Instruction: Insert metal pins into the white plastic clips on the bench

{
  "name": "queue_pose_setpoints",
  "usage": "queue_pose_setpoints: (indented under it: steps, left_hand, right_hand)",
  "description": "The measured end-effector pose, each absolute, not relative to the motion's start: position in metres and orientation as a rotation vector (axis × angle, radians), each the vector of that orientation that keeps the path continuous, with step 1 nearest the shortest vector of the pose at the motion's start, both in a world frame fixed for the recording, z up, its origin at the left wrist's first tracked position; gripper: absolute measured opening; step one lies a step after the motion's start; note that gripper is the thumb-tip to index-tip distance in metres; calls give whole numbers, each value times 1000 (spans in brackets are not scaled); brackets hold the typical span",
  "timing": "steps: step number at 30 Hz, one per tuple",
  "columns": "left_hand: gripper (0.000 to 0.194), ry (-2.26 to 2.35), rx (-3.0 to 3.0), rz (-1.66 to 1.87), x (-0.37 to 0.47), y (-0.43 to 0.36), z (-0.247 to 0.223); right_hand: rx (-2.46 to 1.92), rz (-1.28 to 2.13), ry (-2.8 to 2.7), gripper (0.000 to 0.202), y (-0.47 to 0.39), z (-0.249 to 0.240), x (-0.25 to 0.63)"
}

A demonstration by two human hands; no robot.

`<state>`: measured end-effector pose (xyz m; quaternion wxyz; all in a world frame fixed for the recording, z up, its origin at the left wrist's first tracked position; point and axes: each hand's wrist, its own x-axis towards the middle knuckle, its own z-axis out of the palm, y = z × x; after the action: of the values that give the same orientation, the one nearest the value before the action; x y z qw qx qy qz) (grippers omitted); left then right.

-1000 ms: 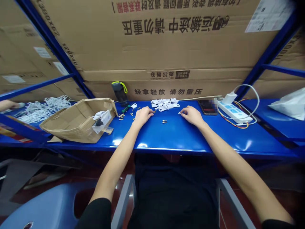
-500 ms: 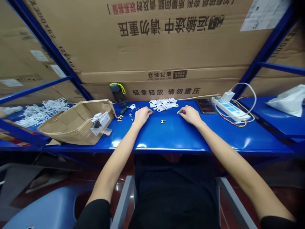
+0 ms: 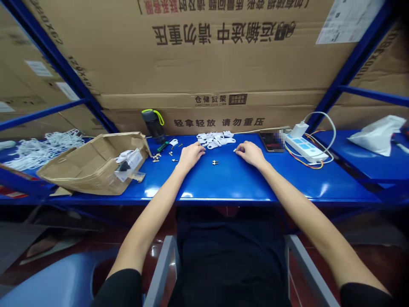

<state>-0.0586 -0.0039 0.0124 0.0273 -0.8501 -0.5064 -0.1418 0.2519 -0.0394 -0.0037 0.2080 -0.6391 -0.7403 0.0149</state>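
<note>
Two bare hands at a blue table [image 3: 223, 183]: the left hand [image 3: 191, 156] has its fingers curled, and whether it grips anything cannot be told; the right hand [image 3: 249, 153], nearly closed, pinches a small white piece [image 3: 234, 150] at its fingertips. A small pronged part [image 3: 215, 162] lies between them, nearer the person than the white pile [image 3: 214, 140]

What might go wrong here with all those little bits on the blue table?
The small white piece, apparently pinched in the right hand, might slip. The small pronged piece lies loose between that hand and the left hand, so either could knock it. The heaped white pieces might scatter if brushed.
</note>
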Motion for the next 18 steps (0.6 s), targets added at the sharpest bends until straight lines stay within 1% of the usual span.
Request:
queue_pose_setpoints:
  steps: [7, 18]
  left_hand:
    - [28, -1701, -2532, -414, -61, -7, 15]
    - [30, -1665, -2629, -424, -59, -9, 15]
  right_hand:
    - [-1784, 36, -2073, 18, -39, -4, 253]
    - [-1808, -11, -2109, 25, -42, 0, 252]
